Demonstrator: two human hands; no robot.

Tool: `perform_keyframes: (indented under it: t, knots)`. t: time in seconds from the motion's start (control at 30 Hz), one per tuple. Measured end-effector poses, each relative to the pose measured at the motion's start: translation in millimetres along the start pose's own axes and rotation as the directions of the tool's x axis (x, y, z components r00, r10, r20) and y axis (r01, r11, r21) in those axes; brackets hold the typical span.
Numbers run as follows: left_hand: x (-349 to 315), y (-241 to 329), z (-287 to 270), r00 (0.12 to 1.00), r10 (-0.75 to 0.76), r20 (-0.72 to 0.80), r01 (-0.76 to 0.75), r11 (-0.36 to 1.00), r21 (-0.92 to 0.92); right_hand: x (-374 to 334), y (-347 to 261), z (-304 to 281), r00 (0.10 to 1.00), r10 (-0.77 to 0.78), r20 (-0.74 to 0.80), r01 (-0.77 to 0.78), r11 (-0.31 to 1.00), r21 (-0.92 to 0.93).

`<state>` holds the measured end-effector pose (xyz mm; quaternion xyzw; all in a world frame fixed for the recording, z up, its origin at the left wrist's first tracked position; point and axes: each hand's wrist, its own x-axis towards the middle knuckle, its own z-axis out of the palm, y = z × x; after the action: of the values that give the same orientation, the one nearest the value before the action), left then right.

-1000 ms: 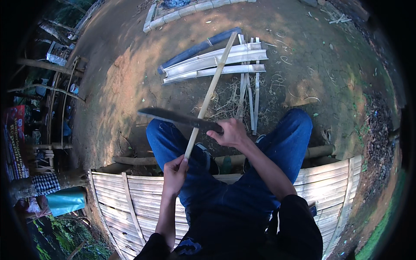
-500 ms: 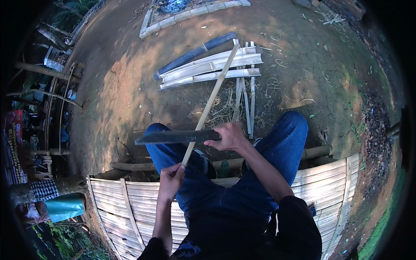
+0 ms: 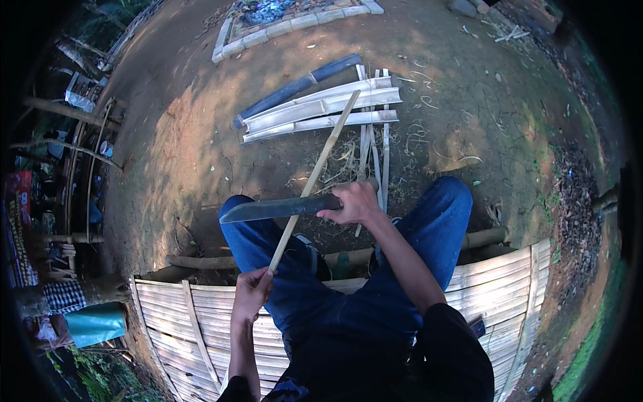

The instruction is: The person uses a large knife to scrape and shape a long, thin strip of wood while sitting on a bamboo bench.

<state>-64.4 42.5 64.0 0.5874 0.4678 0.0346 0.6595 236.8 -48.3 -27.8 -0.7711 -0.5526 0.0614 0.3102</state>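
My left hand (image 3: 251, 293) is closed on the near end of a long, pale bamboo strip (image 3: 320, 167), which slants away to the far right over my left thigh. My right hand (image 3: 358, 203) grips a machete (image 3: 271, 209) by its handle. Its broad, dark blade points left and lies across the strip between my knees, roughly midway along it. Beyond the strip's far end, split bamboo halves (image 3: 321, 107) rest on the ground beside a dark bamboo pole (image 3: 288, 91). Narrow bamboo strips (image 3: 386, 151) lie partly under them, with curled shavings (image 3: 345, 161) around.
I sit on a bamboo-slat bench (image 3: 177, 321), with a bamboo rail (image 3: 207, 261) along its front. A brick-edged bed (image 3: 291, 25) holding ash stands at the far side. Wooden poles and a teal cloth (image 3: 97, 324) are at the left; dry leaves (image 3: 579, 201) line the right.
My left hand has moved down and left, drawing the bamboo strip toward me beneath the machete. The strip's far end is nearer now. The machete's tip has shifted slightly right.
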Motion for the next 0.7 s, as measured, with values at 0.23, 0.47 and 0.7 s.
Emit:
perform_keyframes:
  t: [0.23, 0.47, 0.7]
  knots:
    - [-35.4, -8.5, -27.0, 0.994, -0.09, 0.058, 0.087, 0.994, 0.063, 2.6, 116.4, 33.7, 0.64, 0.733, -0.231, -0.69, 0.68, 0.246]
    - [-14.5, 8.2, -11.6, 0.997, -0.023, 0.078, 0.027, 0.998, -0.056, 3.5, 15.1, 11.0, 0.861, 0.508, 0.02, -0.476, 0.791, 0.384]
    - [26.2, 24.8, 17.5, 0.995, 0.055, 0.083, -0.052, 0.998, -0.039, -28.3, -49.0, 29.0, 0.986, 0.099, 0.136, -0.149, 0.886, 0.438]
